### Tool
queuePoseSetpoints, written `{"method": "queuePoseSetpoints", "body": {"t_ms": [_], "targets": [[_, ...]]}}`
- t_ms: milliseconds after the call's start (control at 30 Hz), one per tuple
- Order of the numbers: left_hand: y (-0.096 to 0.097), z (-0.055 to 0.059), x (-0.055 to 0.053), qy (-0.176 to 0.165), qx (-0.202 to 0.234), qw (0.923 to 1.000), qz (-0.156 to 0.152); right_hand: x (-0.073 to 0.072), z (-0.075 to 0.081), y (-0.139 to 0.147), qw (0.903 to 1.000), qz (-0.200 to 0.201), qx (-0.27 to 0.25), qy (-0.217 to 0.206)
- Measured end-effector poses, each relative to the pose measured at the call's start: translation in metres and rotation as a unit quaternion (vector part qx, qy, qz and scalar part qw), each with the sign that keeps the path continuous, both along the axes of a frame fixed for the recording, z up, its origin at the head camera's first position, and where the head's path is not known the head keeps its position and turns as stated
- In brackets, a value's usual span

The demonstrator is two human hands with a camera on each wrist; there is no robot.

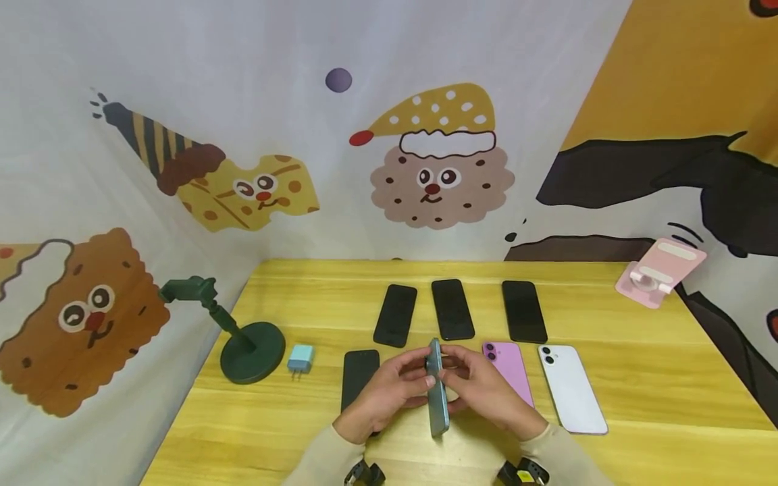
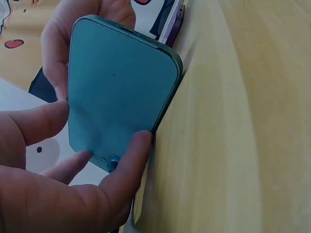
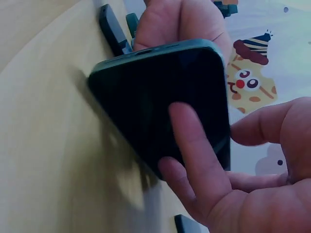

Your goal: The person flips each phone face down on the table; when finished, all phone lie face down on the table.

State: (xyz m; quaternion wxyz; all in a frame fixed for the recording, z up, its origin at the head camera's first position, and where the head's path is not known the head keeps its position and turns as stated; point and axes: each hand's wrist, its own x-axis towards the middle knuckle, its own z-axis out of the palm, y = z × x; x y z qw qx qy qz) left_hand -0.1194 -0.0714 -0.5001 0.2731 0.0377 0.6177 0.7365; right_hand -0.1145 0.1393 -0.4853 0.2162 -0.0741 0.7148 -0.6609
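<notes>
Both hands hold a teal smartphone upright on its side over the front middle of the table. My left hand grips it from the left, fingertips on its edges and near the camera end in the left wrist view, where the teal back shows. From the other side my right hand grips it. In the right wrist view, its dark screen faces that hand, with one finger laid across the glass. A black phone lies partly under the left forearm, and a pink phone beside the right hand.
A white phone lies at the right. Three black phones, among them one at the middle, form a back row. On the left stand a green round-based stand and a light-blue charger plug. A pink phone stand sits back right.
</notes>
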Motion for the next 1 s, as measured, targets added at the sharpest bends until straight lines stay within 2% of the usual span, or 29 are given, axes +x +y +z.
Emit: {"method": "queuePoseSetpoints", "body": {"t_ms": [200, 433, 600, 800, 1000], "targets": [[0.002, 0.000, 0.000, -0.006, 0.008, 0.9999, -0.004, 0.001, 0.004, 0.001, 0.9999, -0.006, 0.003, -0.010], [0.000, -0.002, 0.001, -0.015, -0.008, 0.9995, 0.027, 0.000, 0.003, 0.004, 0.9991, -0.030, 0.031, 0.007], [-0.004, -0.002, 0.000, -0.029, -0.004, 0.9988, 0.039, -0.001, 0.006, 0.005, 0.9982, -0.042, 0.038, 0.021], [-0.009, -0.002, 0.000, -0.051, 0.021, 0.9982, 0.025, 0.000, 0.014, 0.004, 0.9971, -0.054, 0.044, 0.032], [-0.013, -0.002, -0.001, -0.044, 0.030, 0.9985, 0.017, -0.001, 0.017, 0.004, 0.9962, -0.056, 0.052, 0.041]]}}
